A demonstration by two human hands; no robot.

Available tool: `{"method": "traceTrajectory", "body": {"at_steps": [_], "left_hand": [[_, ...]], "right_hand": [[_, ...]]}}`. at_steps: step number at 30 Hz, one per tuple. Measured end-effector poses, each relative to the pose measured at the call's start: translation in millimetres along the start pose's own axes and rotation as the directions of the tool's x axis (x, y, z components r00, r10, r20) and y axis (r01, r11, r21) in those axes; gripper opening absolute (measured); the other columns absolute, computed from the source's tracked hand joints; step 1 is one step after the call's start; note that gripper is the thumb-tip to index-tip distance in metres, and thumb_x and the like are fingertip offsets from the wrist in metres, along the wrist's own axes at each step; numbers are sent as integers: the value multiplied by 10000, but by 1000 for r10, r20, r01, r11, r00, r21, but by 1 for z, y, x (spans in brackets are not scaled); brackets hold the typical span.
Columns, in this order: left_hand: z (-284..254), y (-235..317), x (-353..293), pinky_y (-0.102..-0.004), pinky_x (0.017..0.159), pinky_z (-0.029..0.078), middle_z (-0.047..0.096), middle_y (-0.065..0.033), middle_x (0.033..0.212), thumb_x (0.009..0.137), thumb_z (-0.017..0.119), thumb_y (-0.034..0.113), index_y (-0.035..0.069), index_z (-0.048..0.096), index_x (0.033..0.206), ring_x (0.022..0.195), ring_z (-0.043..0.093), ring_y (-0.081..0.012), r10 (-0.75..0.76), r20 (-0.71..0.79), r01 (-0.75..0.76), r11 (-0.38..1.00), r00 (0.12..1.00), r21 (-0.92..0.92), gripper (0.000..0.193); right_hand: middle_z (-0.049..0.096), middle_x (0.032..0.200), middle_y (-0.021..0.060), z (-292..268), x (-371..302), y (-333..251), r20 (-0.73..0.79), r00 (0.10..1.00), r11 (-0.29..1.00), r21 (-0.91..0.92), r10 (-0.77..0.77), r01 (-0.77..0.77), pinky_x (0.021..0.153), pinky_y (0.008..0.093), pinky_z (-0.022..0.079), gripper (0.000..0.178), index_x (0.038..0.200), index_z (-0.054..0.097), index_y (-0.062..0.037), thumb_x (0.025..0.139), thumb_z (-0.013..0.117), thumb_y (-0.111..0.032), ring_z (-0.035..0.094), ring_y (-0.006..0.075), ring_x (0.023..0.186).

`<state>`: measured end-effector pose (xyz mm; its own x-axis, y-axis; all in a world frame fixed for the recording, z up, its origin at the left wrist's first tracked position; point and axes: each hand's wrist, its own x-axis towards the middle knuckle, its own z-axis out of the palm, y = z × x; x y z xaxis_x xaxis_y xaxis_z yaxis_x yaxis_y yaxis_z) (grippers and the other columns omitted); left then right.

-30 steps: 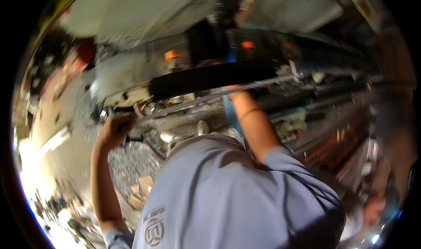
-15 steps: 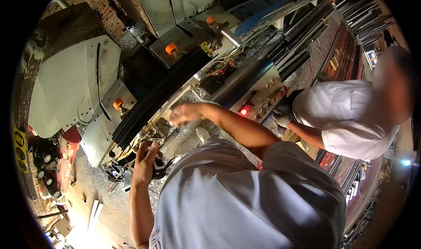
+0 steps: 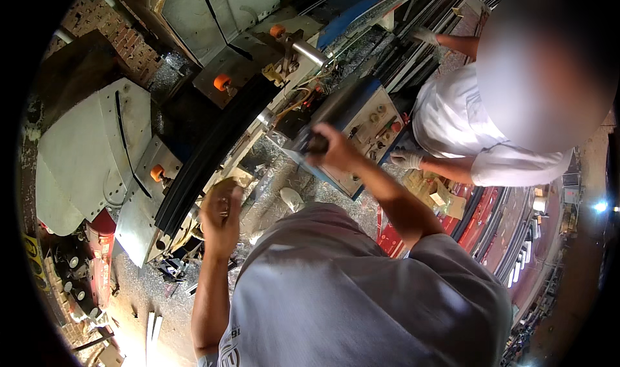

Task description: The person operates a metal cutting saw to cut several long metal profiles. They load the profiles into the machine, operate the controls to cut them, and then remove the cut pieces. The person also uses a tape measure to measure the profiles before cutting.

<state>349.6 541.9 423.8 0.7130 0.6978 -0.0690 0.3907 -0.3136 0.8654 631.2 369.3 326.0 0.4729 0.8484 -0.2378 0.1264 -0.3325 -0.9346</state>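
Observation:
My left hand (image 3: 219,220) is raised beside the near end of a long black profile (image 3: 213,148), thumb and curled fingers apart, with nothing that I can make out in it. The profile lies along the edge of a pale metal machine bed (image 3: 150,202). My right hand (image 3: 337,148) is closed round a small dark object (image 3: 316,143), its kind blurred and partly covered by the fingers. That hand is over the near edge of a control box (image 3: 368,125) with knobs and a red button.
Orange knobs (image 3: 221,82) stand along the machine behind the profile. To the right, a person in a white shirt (image 3: 452,118) with gloved hands leans near the control box. Metal scraps (image 3: 174,267) litter the floor, and long dark bars (image 3: 420,50) lie at far right.
The black-and-white device has left my left hand. My right hand has moved right to the control box and now grips a dark object. The other person has leaned closer, one arm reaching away.

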Motion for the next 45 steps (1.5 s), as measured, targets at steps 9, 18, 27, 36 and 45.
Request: {"method": "traceTrajectory", "body": {"at_steps": [9, 18, 27, 36, 45], "left_hand": [[-61, -71, 14, -466, 1014, 450, 565, -140, 1281, 686, 817, 210, 105, 490, 1397, 1156, 544, -342, 288, -277, 70, 569, 917, 820, 790], [-118, -23, 34, -438, 826, 519, 662, -162, 1126, 689, 785, 188, 102, 608, 1227, 999, 640, -366, 57, -32, -22, 761, 998, 648, 573], [-129, -54, 43, -419, 1000, 460, 563, -202, 1297, 750, 764, 186, 66, 541, 1317, 1204, 535, -380, 242, -81, -149, 793, 967, 590, 620], [-127, -58, 42, -409, 909, 462, 651, -130, 1066, 788, 780, 254, 21, 623, 1069, 1053, 586, -337, 484, -292, -323, 827, 825, 460, 398], [-127, -75, 44, -409, 791, 429, 596, -146, 893, 915, 614, 221, 7, 604, 887, 854, 550, -344, 469, -365, -309, 854, 804, 419, 216]], "right_hand": [[607, 1228, 153, -139, 12, 87, -547, 770, 787, -608, -327, -98, 976, 432, 447, 653, 1241, 603, -54, 689, 842, -305, 561, 342, 1124], [613, 1104, 44, -80, -13, 80, 105, 943, 471, -845, -317, 252, 968, 418, 413, 226, 923, 700, -98, 702, 744, -107, 516, 279, 1129], [668, 913, 135, -10, 27, -88, 193, 782, 686, -387, -593, 616, 775, 363, 512, 168, 978, 667, -10, 831, 710, -80, 645, 317, 840], [591, 772, -8, 176, 132, -180, 278, 836, 835, 447, -472, 322, 654, 224, 429, 145, 949, 625, -36, 906, 669, -167, 519, 55, 693], [597, 674, 14, 218, 144, -195, 397, 810, 877, 394, -431, 273, 610, 262, 450, 228, 888, 647, -33, 948, 630, -253, 565, 89, 648]]}}
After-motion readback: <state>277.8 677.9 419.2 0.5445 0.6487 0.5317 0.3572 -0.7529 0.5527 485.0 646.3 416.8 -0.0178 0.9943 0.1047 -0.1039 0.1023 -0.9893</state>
